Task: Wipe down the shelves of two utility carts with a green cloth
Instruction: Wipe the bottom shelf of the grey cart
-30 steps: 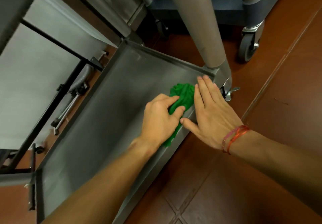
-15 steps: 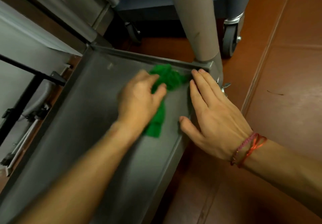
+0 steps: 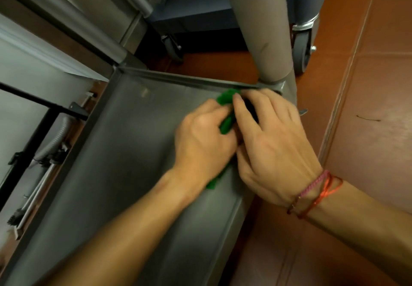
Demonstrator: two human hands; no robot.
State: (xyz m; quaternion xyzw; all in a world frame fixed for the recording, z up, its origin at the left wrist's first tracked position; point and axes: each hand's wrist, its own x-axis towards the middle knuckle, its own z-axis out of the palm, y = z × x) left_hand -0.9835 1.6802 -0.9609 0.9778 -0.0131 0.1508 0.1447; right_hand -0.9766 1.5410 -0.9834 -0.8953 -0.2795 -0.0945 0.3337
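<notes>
The green cloth lies bunched on the grey bottom shelf of a utility cart, in its far right corner. My left hand lies on top of the cloth with its fingers curled round it. My right hand has come over the shelf's right rim, its fingers curled onto the cloth beside the left hand. Most of the cloth is hidden under both hands; a strip shows below my left wrist.
The cart's thick grey corner post rises just behind the hands. A second, blue-grey cart with caster wheels stands behind it on the red tiled floor. At the left are a black frame and a grey hose.
My right hand has moved from flat on the shelf's rim inward onto the cloth, with fingers now curled. The left hand and the cloth have slid toward the far right corner.
</notes>
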